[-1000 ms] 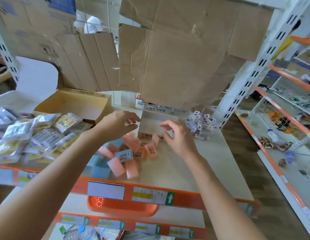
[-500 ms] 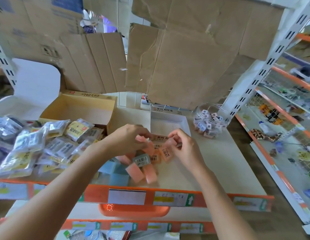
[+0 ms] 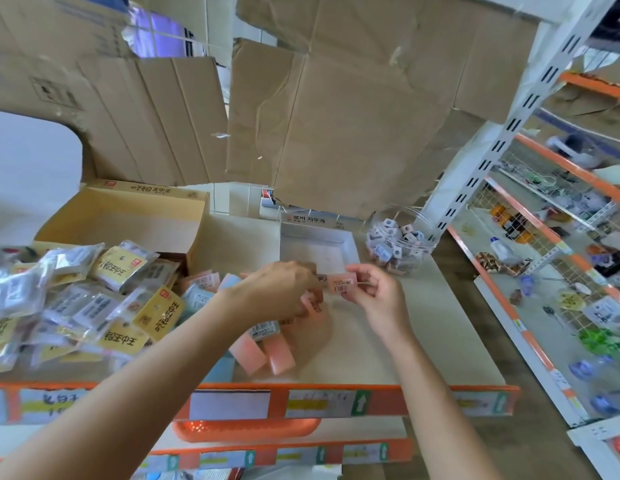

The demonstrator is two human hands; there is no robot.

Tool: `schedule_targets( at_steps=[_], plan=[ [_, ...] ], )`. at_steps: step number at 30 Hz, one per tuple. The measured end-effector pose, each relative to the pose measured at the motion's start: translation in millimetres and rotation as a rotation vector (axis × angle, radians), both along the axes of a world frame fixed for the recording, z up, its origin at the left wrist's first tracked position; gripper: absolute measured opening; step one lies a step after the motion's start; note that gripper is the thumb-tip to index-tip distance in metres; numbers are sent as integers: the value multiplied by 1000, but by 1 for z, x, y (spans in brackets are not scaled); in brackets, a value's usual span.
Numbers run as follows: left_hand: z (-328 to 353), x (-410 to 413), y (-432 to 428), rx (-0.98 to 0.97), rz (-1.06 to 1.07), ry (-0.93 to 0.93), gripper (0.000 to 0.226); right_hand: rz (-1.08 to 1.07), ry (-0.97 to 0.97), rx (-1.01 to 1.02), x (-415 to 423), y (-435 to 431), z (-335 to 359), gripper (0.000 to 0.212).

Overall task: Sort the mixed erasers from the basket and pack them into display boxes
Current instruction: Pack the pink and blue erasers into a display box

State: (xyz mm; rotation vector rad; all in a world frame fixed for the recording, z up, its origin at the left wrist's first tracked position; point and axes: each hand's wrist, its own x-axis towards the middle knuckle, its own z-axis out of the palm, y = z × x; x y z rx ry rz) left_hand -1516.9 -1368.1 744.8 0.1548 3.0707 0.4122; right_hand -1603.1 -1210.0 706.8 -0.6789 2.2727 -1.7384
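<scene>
My right hand [image 3: 377, 292] pinches a pink eraser [image 3: 341, 283] with a barcode label, just in front of the white display box [image 3: 350, 244]. My left hand [image 3: 280, 292] curls around another pink eraser [image 3: 310, 303] above the loose pile. More pink erasers [image 3: 263, 351] and blue erasers [image 3: 220, 370] lie on the shelf under my left forearm. The white box looks bare inside.
A yellow cardboard display box [image 3: 121, 216] stands open at the back left. Bagged packets [image 3: 76, 299] are heaped at the left. A clear tub of small erasers [image 3: 398, 242] sits right of the white box. An orange basket [image 3: 246, 429] hangs below the shelf edge.
Both hands came together over the pile and each lifted a pink eraser. The camera moved closer and tilted down slightly.
</scene>
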Motion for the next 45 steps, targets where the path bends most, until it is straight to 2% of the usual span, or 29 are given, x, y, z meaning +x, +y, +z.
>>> schedule_targets(
  at_steps=[4,6,11,17,20,23,27,31,34,38,42,45],
  plan=[
    [-5,-6,1,36,-2,12,23,-8,-61,-19,-5,2,1,37],
    [-5,-8,-1,108,35,40,18,3,-89,-63,-6,2,2,31],
    [1,-9,-16,442,183,165,11,-7,-271,-283,-8,1,13,15],
    [2,-8,-22,898,275,81,9,57,-368,-344,-11,-3,21,10],
    [1,-7,-25,949,308,95,11,104,-367,-317,-8,-6,27,27],
    [5,-6,-23,1003,343,83,9,74,-363,-271,-4,-10,32,24],
    [12,-6,-16,1167,354,-10,9,63,-341,-209,0,-17,37,32],
    [11,-7,-15,1255,382,-64,7,85,-340,-195,2,-19,38,25],
    [8,-8,-16,1267,445,-17,7,96,-387,-236,5,-20,38,19],
    [7,-9,-12,1413,507,84,8,95,-460,-319,8,-22,40,21],
    [9,-9,-7,1528,532,166,15,60,-462,-366,6,-20,43,18],
    [10,-7,-6,1531,514,168,22,69,-431,-358,2,-18,43,12]
  ],
)
